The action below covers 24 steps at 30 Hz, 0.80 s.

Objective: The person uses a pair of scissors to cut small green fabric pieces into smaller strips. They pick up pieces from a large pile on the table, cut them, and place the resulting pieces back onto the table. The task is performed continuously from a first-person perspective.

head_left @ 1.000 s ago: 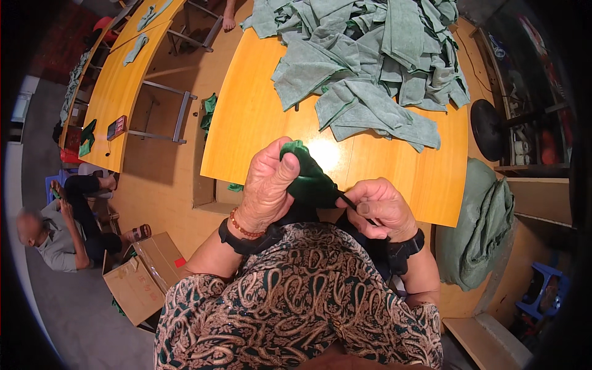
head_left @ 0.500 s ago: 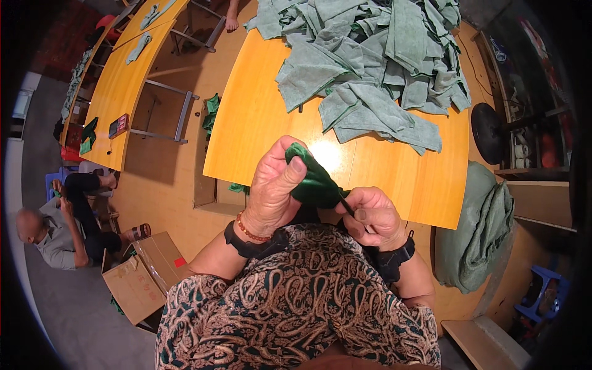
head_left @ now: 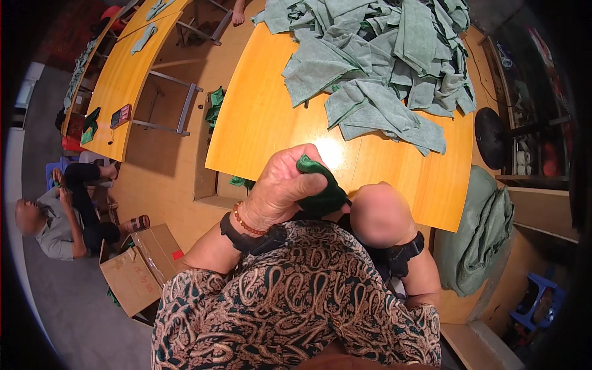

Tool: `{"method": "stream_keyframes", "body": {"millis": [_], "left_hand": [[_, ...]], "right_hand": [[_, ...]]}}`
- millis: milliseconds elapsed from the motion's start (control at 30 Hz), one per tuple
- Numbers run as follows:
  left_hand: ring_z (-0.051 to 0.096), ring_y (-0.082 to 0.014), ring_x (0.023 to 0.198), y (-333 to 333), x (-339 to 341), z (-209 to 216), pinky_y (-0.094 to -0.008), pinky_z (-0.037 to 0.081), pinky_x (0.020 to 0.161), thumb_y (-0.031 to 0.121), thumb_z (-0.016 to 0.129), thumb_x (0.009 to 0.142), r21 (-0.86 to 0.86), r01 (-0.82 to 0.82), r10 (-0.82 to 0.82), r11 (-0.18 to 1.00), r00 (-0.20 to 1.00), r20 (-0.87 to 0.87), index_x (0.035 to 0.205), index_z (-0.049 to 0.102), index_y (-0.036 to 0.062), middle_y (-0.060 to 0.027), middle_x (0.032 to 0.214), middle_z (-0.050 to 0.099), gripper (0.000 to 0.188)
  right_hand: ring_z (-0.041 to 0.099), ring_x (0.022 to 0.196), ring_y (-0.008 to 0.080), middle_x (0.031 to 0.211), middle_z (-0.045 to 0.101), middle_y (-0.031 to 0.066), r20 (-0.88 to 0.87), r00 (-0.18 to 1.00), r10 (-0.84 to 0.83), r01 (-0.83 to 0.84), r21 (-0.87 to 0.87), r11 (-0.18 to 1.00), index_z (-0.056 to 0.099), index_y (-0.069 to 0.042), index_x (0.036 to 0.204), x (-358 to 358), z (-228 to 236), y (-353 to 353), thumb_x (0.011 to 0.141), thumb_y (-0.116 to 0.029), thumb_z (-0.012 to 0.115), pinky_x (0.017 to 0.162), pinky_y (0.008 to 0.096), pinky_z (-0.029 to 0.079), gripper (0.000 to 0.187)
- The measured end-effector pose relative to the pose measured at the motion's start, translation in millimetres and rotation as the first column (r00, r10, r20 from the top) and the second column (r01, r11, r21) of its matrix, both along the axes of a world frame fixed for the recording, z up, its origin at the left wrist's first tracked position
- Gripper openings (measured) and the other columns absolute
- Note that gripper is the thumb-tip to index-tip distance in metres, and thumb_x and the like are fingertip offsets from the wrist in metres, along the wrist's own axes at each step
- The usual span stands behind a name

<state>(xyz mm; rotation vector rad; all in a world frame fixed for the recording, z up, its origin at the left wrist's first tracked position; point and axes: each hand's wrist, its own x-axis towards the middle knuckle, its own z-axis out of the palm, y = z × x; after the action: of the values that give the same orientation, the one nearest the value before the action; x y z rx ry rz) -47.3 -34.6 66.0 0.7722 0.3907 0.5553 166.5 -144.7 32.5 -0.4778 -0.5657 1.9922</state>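
Note:
My left hand (head_left: 288, 182) pinches a small, shiny dark green cloth (head_left: 323, 190) between thumb and fingers, just off the table's near edge. The cloth hangs folded, its lower right corner toward my right hand (head_left: 381, 216). A round blur covers most of that hand, so its fingers and anything in them cannot be made out. One fingertip and a dark thin bit show at the cloth's corner. Beyond my hands, a large heap of grey-green cloth pieces (head_left: 370, 52) covers the far part of the yellow table (head_left: 253, 123).
A stuffed green sack (head_left: 472, 240) stands right of the table, near a black round base (head_left: 490, 138). An open cardboard box (head_left: 132, 280) sits at the left, close to a seated person (head_left: 58, 225). Another yellow table (head_left: 120, 74) runs along the far left.
The view has shifted slightly. My left hand still grips the green cloth. Earlier my right hand pinched a dark thin piece at its corner; now a blur covers those fingers.

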Motion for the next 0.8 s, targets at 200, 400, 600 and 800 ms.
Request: {"method": "stream_keyframes", "body": {"millis": [200,400,600,800], "left_hand": [[0.063,-0.0121,0.078,-12.1,7.6,2.3,-0.0258,0.052,0.071,0.019,0.074,0.088,-0.092,-0.061,0.069,0.994,0.995,0.077,0.101,0.055,0.0045,-0.0037,0.088,0.064,0.027],[0.064,-0.0124,0.093,-9.6,11.3,-1.4,-0.0292,0.054,0.082,0.024,0.067,0.094,-0.038,-0.248,0.251,0.968,0.949,0.188,0.114,0.053,0.008,-0.003,0.102,0.064,0.029],[0.06,-0.0154,0.084,-2.9,11.1,-6.1,-0.0303,0.05,0.079,0.029,0.065,0.095,-0.11,-0.244,0.26,0.964,0.95,0.174,0.107,0.054,0.0088,-0.0024,0.095,0.058,0.026],[0.06,-0.014,0.084,-4.0,9.3,-3.7,-0.029,0.05,0.078,0.026,0.066,0.094,-0.124,-0.223,0.239,0.967,0.962,0.134,0.104,0.055,0.0088,-0.0017,0.093,0.059,0.022]], "right_hand": [[0.035,0.034,0.0066,0.066,0.059,0.0137,-0.112,0.988,-0.108,0.108,-0.006,0.994,0.059,0.009,0.117,-15.9,-6.0,-3.5,0.095,-0.01,0.059,0.03,0.0208,0.021,0.029],[0.035,0.033,0.0081,0.07,0.06,0.0164,-0.221,0.966,-0.131,0.125,-0.039,0.991,0.059,0.009,0.117,-17.9,-21.4,-4.8,0.095,-0.009,0.058,0.028,0.0215,0.023,0.029],[0.036,0.032,0.0083,0.065,0.06,0.0136,-0.167,0.984,-0.062,0.053,-0.06,0.997,0.058,0.01,0.117,-13.7,-15.3,-4.5,0.096,-0.012,0.058,0.029,0.0223,0.025,0.03],[0.034,0.032,0.0058,0.061,0.059,0.0104,-0.072,0.997,-0.033,0.036,0.038,0.999,0.058,0.01,0.117,-1.2,-27.0,3.9,0.096,-0.014,0.058,0.032,0.021,0.023,0.032]]}}
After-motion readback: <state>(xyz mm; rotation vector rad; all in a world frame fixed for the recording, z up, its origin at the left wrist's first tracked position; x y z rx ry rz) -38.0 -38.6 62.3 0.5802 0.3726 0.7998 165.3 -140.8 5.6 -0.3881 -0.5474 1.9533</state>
